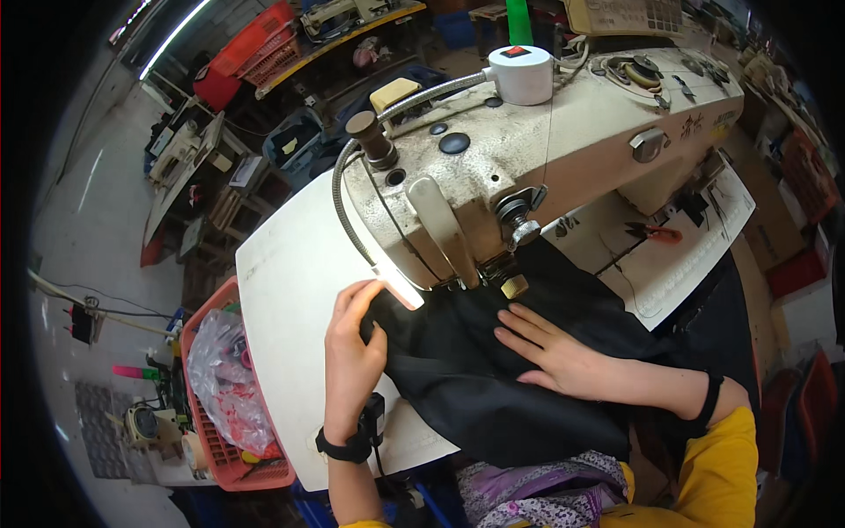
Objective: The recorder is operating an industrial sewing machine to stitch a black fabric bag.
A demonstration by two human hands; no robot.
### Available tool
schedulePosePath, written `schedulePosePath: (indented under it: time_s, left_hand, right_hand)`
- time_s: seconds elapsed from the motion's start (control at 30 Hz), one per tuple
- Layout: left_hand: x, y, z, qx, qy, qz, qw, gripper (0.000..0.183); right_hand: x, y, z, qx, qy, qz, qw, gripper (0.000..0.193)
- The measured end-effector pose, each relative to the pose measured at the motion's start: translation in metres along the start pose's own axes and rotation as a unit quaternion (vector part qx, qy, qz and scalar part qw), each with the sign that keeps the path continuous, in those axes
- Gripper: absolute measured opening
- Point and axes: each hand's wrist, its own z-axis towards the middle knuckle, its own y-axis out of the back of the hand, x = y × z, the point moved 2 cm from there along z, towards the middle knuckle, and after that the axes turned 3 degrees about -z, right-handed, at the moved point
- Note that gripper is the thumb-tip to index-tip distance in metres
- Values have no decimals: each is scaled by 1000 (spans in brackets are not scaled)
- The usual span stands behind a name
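Black fabric [519,400] lies bunched over the pale sewing table and passes beneath the head of an industrial sewing machine [466,189]. At the fabric's left edge is my left hand [354,348], thumb and fingers apart, its fingertips beside the lit end of a lamp [400,289]. My right hand [563,354] rests flat on the cloth with fingers stretched, just right of the machine's needle area. The needle and presser foot are hidden behind the machine head and cloth. Under the machine arm sit orange-handled thread snips [656,233].
A pink-red plastic basket [264,473] holding clear plastic bags [227,378] stands against the table's left side. The lamp's flexible metal neck [339,198] curves down in front of the machine. Farther back are other work tables and red crates [255,48].
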Motion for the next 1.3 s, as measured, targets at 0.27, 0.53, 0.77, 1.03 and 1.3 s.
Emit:
schedulePosePath:
  time_s: [0.27, 0.53, 0.77, 1.03, 1.3]
  left_hand:
    - [-87, -28, -43, 69, -272, 28, 959, 18]
    - [-35, -51, -43, 267, -139, 225, 927, 49]
    - [-69, -25, -36, 219, -135, 261, 930, 29]
    - [-42, -51, -41, 191, -125, 272, 935, 39]
    - [-47, -70, -41, 150, -181, 219, 947, 61]
  right_hand:
    - [31, 38, -29, 110, -67, -53, 990, 74]
    - [36, 41, -41, 95, -98, -31, 990, 73]
    - [50, 46, -37, 98, -70, -165, 979, 71]
    - [42, 50, -41, 49, -98, -194, 975, 72]
    - [47, 56, 3, -7, -27, -197, 980, 41]
